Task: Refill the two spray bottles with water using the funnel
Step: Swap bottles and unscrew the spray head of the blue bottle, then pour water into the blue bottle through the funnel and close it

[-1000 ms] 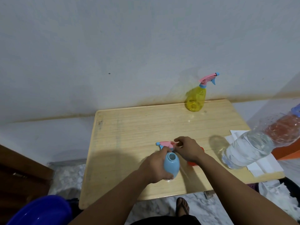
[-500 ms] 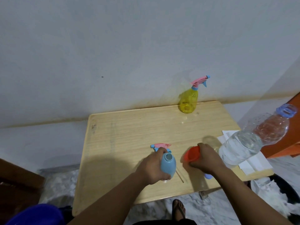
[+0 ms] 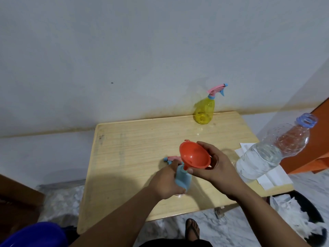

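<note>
My left hand grips a light blue spray bottle standing on the wooden table, its top off. My right hand holds an orange funnel tilted over the bottle's mouth, the spout at the neck. The bottle's pink and blue spray head lies on the table just behind it. A yellow spray bottle with its pink sprayer on stands at the table's far edge by the wall. A large clear water bottle, about half full, stands at the right.
White paper lies under the water bottle at the table's right edge. A dark bin with white paper sits on the floor at lower right, a blue basin at lower left. My foot in a sandal shows below the table.
My right hand picked the orange funnel up from the table on the right and brought it over the blue bottle's mouth. My left hand kept holding the bottle.
</note>
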